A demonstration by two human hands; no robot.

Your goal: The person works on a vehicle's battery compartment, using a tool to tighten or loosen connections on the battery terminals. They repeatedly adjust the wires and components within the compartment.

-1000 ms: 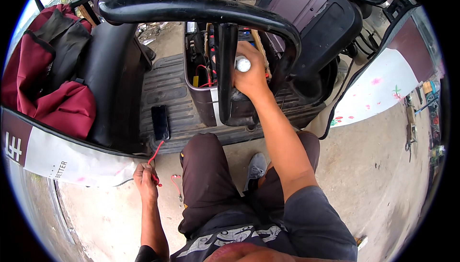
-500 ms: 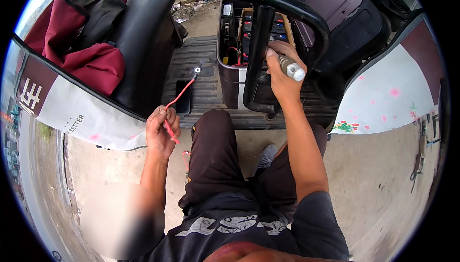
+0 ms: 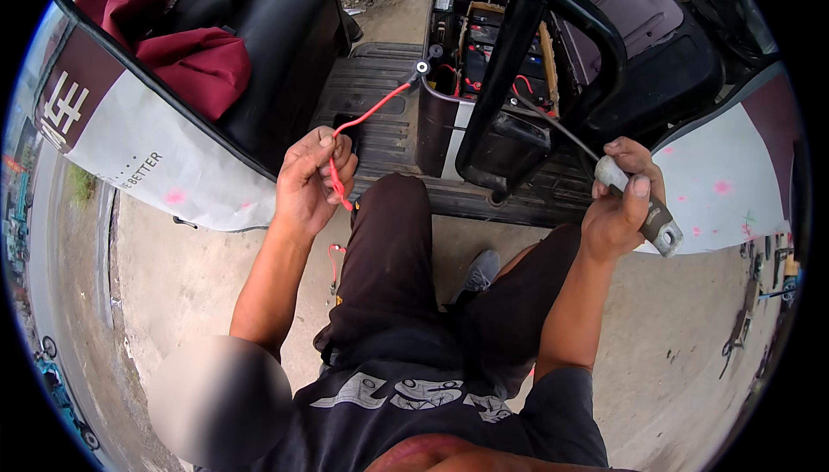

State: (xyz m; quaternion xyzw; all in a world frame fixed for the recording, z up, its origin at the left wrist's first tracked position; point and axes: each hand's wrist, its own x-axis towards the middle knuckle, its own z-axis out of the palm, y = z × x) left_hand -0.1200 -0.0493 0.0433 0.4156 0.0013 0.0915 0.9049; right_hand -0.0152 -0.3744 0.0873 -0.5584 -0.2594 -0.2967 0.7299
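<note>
My left hand (image 3: 313, 180) is closed around a red cable (image 3: 373, 111). The cable's far end carries a metal ring terminal (image 3: 422, 68), which appears over the near left corner of the battery box (image 3: 442, 139). Out to the right, my right hand (image 3: 620, 204) grips a screwdriver (image 3: 572, 137) by its grey-brown handle. Its long shaft slants away toward the box, and its tip appears near the box's right side; I cannot tell if it touches anything. Inside the box sit several dark batteries (image 3: 488, 33) with red leads, partly hidden behind a black frame bar.
The black tubular frame (image 3: 494, 96) rises between my hands, in front of the box. A black seat (image 3: 272, 49) with maroon cloth (image 3: 194, 66) lies left, a tilted lid or seat (image 3: 635, 19) right. Printed side covers (image 3: 164, 170) flank the ribbed vehicle floor (image 3: 371, 83). Another red lead (image 3: 334, 265) lies on the ground.
My right hand has drawn back from the box to the right, and the screwdriver's shaft now shows. My left hand has lifted the red cable up and to the right. The view has shifted.
</note>
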